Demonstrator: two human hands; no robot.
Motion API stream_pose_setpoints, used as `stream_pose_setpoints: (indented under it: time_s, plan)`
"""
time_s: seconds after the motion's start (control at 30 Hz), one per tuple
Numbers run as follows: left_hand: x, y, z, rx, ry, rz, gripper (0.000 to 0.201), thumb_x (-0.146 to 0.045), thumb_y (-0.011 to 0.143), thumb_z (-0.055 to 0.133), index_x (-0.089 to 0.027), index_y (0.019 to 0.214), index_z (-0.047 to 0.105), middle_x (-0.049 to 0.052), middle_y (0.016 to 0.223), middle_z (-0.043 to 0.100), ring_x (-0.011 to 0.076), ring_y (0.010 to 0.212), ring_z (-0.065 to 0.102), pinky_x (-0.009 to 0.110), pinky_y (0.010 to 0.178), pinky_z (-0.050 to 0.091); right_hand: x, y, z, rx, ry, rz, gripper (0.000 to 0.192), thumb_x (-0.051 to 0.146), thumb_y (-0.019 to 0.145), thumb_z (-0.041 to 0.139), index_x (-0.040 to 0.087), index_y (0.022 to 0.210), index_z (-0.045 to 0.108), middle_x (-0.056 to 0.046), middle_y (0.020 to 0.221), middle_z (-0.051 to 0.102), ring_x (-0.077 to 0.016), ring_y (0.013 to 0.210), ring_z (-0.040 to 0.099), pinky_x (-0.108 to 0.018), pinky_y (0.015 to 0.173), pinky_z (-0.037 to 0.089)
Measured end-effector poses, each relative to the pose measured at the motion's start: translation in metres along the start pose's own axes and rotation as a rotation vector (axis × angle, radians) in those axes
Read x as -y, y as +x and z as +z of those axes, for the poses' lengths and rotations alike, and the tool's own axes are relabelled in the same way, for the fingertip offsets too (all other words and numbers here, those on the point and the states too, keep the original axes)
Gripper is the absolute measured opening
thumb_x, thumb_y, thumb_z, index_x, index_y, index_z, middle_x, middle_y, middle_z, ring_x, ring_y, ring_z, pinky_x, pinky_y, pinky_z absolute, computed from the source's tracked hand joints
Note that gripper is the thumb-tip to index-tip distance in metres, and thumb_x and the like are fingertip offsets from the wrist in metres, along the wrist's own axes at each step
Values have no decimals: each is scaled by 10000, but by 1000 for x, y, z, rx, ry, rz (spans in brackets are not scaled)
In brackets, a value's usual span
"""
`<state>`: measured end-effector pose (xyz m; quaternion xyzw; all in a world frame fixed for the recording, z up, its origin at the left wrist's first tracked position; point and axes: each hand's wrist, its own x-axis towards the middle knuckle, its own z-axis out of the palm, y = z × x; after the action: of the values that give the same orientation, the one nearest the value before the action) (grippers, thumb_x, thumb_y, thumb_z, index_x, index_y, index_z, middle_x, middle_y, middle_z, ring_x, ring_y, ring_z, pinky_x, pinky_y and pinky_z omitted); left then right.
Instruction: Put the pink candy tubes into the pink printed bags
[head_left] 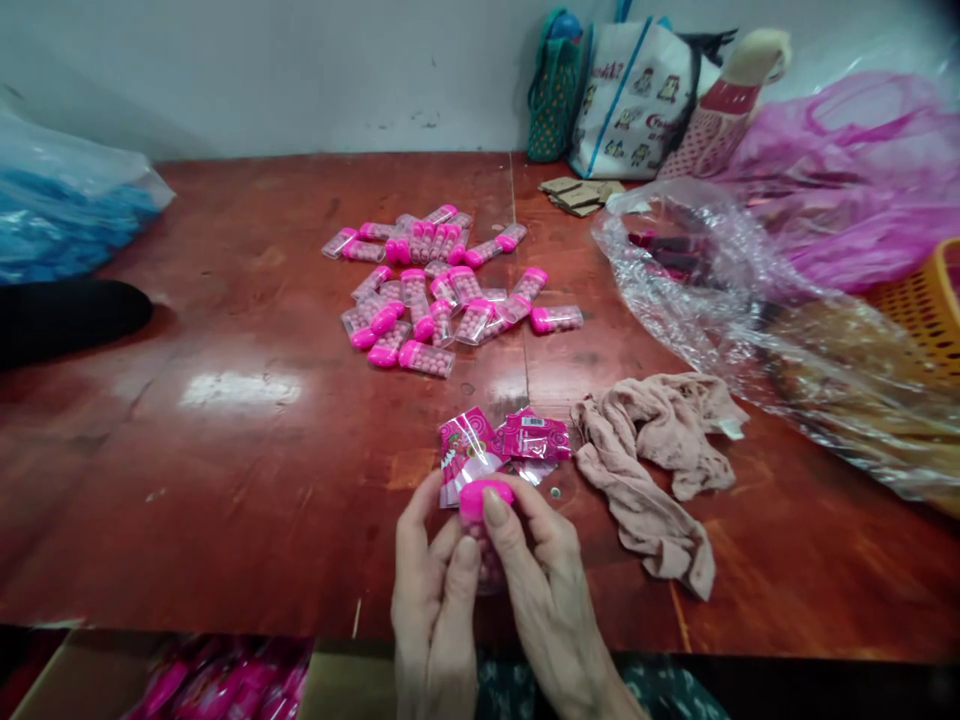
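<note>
A: How are the hands posed in the head view?

B: Both hands are extended from the near edge, with fingers directed toward the far side. The left hand (435, 605) is positioned at the left of a pink-capped container (478, 528), its thumb laid against the clear body. The right hand (553, 590) is positioned at the right, its thumb set on the cap.

A: What is grasped?

B: The container is grasped by both hands together, cap toward the far side. It is held at the near part of the table (300, 480), just nearer than the pink packets (469, 440).

A: Which parts are obscured?

B: The container's lower part is blurred and partly covered by the hands. Several fingertips are hidden behind it. The box of pink packaging (225, 685) is cut off at the near edge. The black object (75, 318), cut off at the left, cannot be identified.
</note>
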<state>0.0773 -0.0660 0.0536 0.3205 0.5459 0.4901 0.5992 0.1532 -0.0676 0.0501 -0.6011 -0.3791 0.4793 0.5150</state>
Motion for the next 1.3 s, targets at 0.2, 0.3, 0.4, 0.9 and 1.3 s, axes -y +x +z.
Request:
stream_pose_setpoints:
  time_s: [0.2,0.3,0.4,0.9,1.3]
  plan:
    - [-6,-12,1,9,207,98,277,-328,812,577,-248,1071,628,23,1021,708,173,965,633,211,854,443,-20,-35,15,-353,-217,34,411,489,891,429,189,1126,581,-87,883,676,-232,808,644,-308,679,507]
    - [1,-18,8,3,101,73,258,-319,809,580,-254,1055,622,28,953,717,176,877,655,221,774,479,-20,-40,16,-367,-258,-8,387,510,892,393,216,914,643,-81,766,671,-244,711,639,-333,615,500]
    - [7,-15,16,72,47,64,270,-291,768,633,-260,1036,633,30,916,711,185,858,648,238,781,478,-9,-28,-3,-332,-213,-36,376,524,879,407,225,897,634,-68,782,675,-230,717,641,-311,607,509]
    - [-8,75,26,82,1320,857,229,-318,750,639,-141,889,676,155,986,603,364,1090,416,515,867,382,-9,31,-109,-722,-965,-411,428,457,898,416,137,1116,598,-163,1171,542,-310,1104,449,-475,934,348]
    - [2,91,35,136,1399,930,203,-299,738,648,-137,856,674,166,1036,573,404,1199,345,585,954,319,-17,71,-156,-514,-1129,-304,251,399,837,503,190,818,641,-90,883,575,-258,824,502,-357,653,403]
